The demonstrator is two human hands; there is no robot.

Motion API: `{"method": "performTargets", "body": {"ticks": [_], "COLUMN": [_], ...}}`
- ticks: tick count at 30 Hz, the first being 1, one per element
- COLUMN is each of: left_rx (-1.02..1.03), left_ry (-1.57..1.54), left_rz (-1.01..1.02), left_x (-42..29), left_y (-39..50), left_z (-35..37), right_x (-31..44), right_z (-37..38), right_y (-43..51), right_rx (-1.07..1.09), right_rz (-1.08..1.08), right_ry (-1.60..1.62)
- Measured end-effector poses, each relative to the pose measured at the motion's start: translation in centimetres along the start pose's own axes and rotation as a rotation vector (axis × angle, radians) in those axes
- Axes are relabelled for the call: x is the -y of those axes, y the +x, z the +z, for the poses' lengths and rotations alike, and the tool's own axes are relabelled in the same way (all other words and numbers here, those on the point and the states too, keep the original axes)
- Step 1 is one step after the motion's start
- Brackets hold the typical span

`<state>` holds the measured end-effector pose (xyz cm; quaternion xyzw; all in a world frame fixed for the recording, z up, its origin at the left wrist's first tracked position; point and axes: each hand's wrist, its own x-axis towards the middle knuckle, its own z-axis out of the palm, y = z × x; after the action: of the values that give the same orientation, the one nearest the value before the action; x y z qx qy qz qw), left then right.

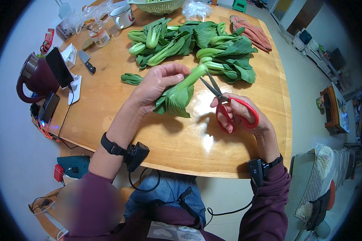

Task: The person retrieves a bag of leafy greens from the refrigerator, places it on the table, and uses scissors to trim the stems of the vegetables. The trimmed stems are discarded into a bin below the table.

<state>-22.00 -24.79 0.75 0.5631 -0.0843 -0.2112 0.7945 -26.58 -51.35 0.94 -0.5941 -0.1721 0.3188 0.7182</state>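
Note:
My left hand (160, 86) grips a head of bok choy (181, 93), its leaves hanging toward me and its pale root end pointing up and right. In my right hand (241, 111) is a pair of red-handled scissors (218, 96), fingers through the loops. The blades are parted, with their tips close to the root end; whether they touch it I cannot tell. Behind them lies a pile of bok choy (172, 42), its right-hand heads (232, 57) just beyond the scissors. A loose green leaf (131, 79) rests left of my left hand.
On the wooden table (175, 150) are a small knife (87, 61), a glass jar (100, 35), an enamel mug (122, 17), a colander (158, 6), a plastic bag (196, 9) and an orange cloth (252, 33). A phone on a stand (59, 67) and an electric kettle (40, 76) stand left.

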Motion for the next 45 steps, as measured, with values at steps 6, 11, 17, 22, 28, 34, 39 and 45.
{"method": "performTargets", "body": {"ticks": [6, 11, 17, 22, 28, 34, 39, 45], "left_rx": [-0.047, 0.001, -0.066, -0.166, -0.098, -0.063, -0.069, -0.051], "left_ry": [0.167, 0.476, 0.429, 0.673, 0.923, 0.738, 0.725, 0.799], "left_rz": [0.024, 0.136, 0.105, 0.26, 0.455, 0.414, 0.391, 0.344], "left_x": [-0.2, 0.2, 0.3, 1.0, 1.2, 1.6, 1.9, 2.2], "left_y": [-0.4, -0.5, -0.5, -0.1, -0.5, -0.4, -0.2, 0.1], "left_z": [1.0, 1.7, 1.3, 1.5, 1.8, 2.2, 1.9, 1.4], "right_x": [0.2, 0.1, -0.3, -0.2, -0.1, -0.2, -0.3, -0.5], "right_z": [0.2, 0.3, 0.2, 0.2, 0.8, 1.2, 1.2, 1.1], "right_y": [0.0, 0.2, 0.4, 0.4, 0.5, 0.7, 0.9, 1.0], "right_rx": [-0.009, -0.006, -0.03, -0.04, -0.081, -0.167, -0.202, -0.219], "right_rz": [-0.025, -0.009, 0.017, 0.06, 0.089, 0.048, 0.089, 0.141], "right_ry": [-0.014, 0.011, 0.001, 0.035, -0.028, -0.103, -0.093, -0.093]}}
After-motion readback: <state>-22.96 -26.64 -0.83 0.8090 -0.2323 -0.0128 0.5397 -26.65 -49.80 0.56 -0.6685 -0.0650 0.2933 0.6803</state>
